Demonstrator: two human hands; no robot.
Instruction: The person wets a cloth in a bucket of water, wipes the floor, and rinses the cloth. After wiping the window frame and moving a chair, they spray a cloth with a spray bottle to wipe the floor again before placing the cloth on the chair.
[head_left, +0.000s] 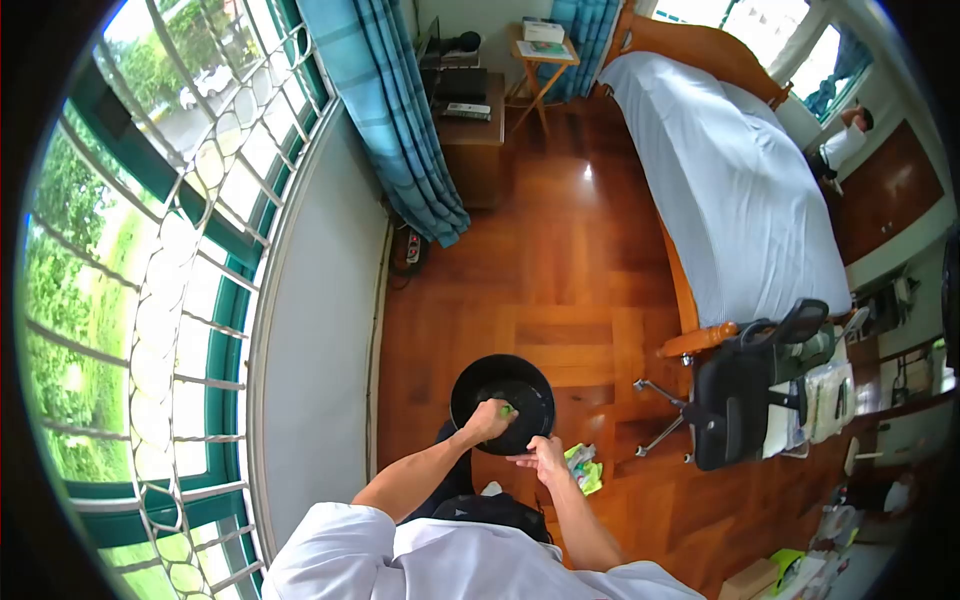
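Note:
A round black bucket [463, 385] is in front of my legs, and its dark inside faces up toward me. My left hand [487, 420] reaches over its opening with the fingers closed around something small and green [510, 411], too small to make out. At the near right rim, my right hand [546, 459] grips the bucket, its thumb toward the edge and some fingers below. A crumpled green-and-white plastic packet [584, 468] lies on the floor beside my right forearm.
Barred windows [190, 300] and a blue curtain [385, 110] line the left. A cabinet [472, 150] and small folding table [543, 50] stand ahead. On the right are a bed [730, 190] and a black wheeled office chair [735, 405]. A power strip [413, 247] lies by the wall.

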